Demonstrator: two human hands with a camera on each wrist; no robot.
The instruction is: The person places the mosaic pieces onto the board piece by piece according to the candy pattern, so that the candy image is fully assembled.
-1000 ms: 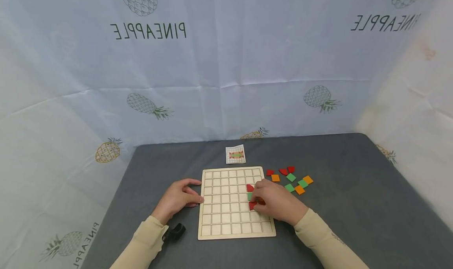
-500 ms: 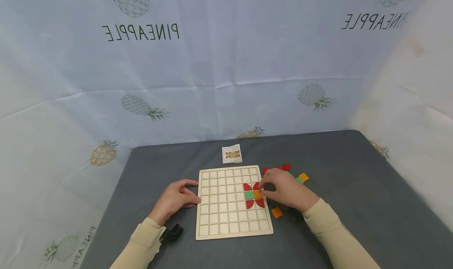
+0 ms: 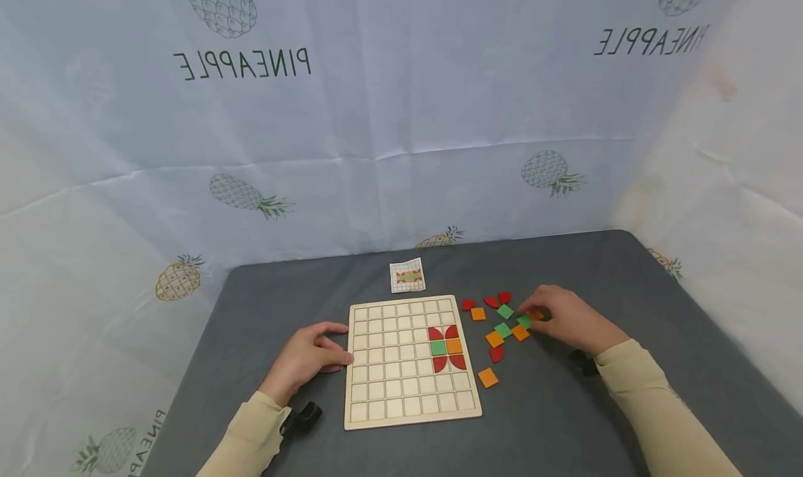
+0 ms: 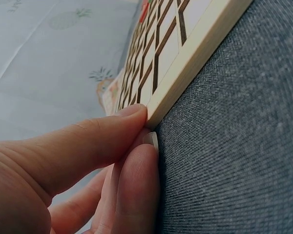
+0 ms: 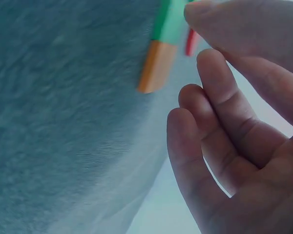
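My left hand [image 3: 304,358] rests at the left edge of a pale wooden grid board [image 3: 376,365], thumb and index fingertips at the rim. The left wrist view shows the thumb [image 4: 88,144] against the board's side. On the board, a green square [image 3: 438,348] and an orange square [image 3: 454,346] lie side by side, with several red curved pieces [image 3: 458,362] above and below. To the right, my right hand [image 3: 574,316] reaches over loose tiles, thumb and index finger apart around a green tile [image 3: 524,321] and an orange tile [image 3: 534,315]. Its other fingers hang loosely curved.
Loose orange, green and red tiles [image 3: 494,339] lie scattered right of the board. One orange tile [image 3: 488,378] sits nearer the board's right edge. Behind the board lies a small pattern card [image 3: 408,275]. The grey table [image 3: 282,289] ends at a pineapple-print curtain [image 3: 351,212].
My right hand has moved off the board to the right, over the loose tiles. The orange square and red pieces it covered are now visible. My left hand stays at the board's edge.
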